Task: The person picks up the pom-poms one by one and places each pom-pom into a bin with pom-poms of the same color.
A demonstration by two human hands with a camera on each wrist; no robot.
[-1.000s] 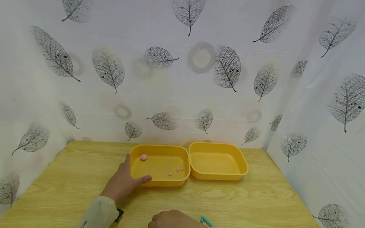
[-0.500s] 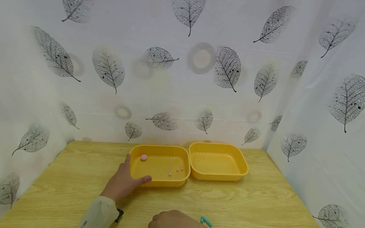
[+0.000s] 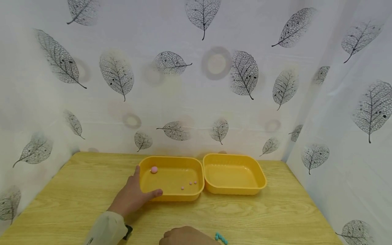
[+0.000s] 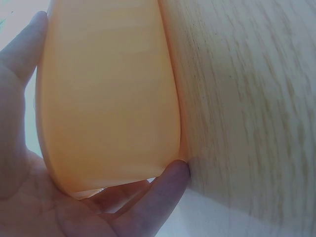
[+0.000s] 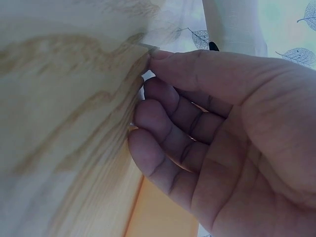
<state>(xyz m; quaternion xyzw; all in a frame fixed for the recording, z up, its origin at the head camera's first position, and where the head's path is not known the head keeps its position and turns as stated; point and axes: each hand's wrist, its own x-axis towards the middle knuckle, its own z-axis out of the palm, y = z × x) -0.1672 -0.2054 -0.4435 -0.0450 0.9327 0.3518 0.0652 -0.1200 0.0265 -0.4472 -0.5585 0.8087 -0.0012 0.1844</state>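
At the end of the left yellow tray [image 3: 171, 197], my left hand [image 3: 131, 194] grips it, thumb by the front rim and fingers round the left end. The left wrist view shows the hand [image 4: 29, 192] spread round the tray's wall [image 4: 108, 98]. Inside that tray lie a larger pink ball [image 3: 154, 169] and small pink balls [image 3: 182, 188]. My right hand [image 3: 186, 235] rests on the table near the front; its fingers are loosely curled, tips at the wood, with nothing visible in them in the right wrist view. Small teal balls [image 3: 221, 238] lie close together to its right.
A second yellow tray [image 3: 235, 191] stands right against the first, with nothing visible inside. Both sit on a wood-grain table [image 3: 263, 217], in front of a white leaf-printed curtain [image 3: 196, 102] that also runs along both sides.
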